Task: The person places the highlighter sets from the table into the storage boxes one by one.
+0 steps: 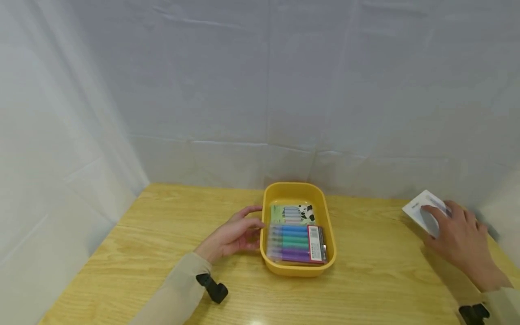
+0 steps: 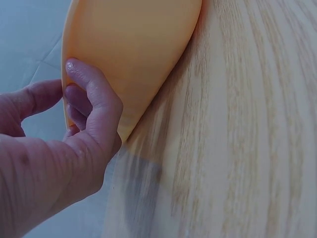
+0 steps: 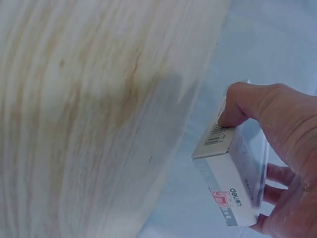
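A yellow plastic bin [image 1: 298, 271] stands on the wooden table, its left side between the thumb and curled fingers of my left hand [image 1: 235, 237]. In the left wrist view, that hand [image 2: 74, 144] has its fingertips against the bin's outer wall [image 2: 138, 44]. Inside the bin lie a clear pack of blue, green and purple pens [image 1: 293, 240] and a green packet with a panda picture [image 1: 288, 214]. Off to the right, my right hand [image 1: 465, 237] grips a small white box [image 1: 420, 207] above the table. Its barcode and "deli" print face the right wrist camera on the box [image 3: 228, 178].
The wooden table [image 1: 162, 234] has its back edge against a pale hanging sheet [image 1: 227, 90]. Another sheet [image 1: 44, 149] closes off the left side. A dark object [image 1: 492, 231], mostly hidden, shows behind the right hand.
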Demonstrator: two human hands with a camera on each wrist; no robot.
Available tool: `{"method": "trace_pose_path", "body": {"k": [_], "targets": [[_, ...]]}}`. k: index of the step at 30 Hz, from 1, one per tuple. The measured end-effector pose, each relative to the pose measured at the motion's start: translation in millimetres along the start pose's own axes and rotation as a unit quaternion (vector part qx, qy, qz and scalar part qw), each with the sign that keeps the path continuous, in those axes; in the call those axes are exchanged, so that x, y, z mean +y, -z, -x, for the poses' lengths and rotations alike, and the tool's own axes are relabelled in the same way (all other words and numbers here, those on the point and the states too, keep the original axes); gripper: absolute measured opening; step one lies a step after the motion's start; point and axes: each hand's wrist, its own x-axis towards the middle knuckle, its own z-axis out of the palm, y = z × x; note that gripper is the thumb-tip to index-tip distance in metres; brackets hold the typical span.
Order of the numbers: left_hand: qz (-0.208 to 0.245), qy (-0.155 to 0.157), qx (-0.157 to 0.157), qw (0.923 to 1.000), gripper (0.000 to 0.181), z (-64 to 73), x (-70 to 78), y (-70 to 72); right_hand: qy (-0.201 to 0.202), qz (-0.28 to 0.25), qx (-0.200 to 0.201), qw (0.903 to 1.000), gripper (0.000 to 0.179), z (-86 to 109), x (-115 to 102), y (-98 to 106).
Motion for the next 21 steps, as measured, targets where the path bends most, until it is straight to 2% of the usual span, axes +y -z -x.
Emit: {"method": "trace_pose_path", "body": {"k": [9, 15, 21], "targets": [[0.004, 0.003, -0.003, 1.0, 0.06, 1.5, -0.3, 1.2, 0.01, -0.008, 0.026, 0.9996, 0.064, 3.2, -10.5, 7.0], [0.005, 0.0, 0.0, 1.0, 0.06, 1.4, 0.7, 0.7, 0.033, -0.02, 0.058, 0.9976, 0.065, 0.4, -20.0, 13.4], [0.004, -0.003, 0.001, 1.0, 0.059, 0.5, 1.2, -0.8, 0.045, -0.041, 0.055, 0.9966, 0.065, -5.2, -31.6, 21.0]]}}
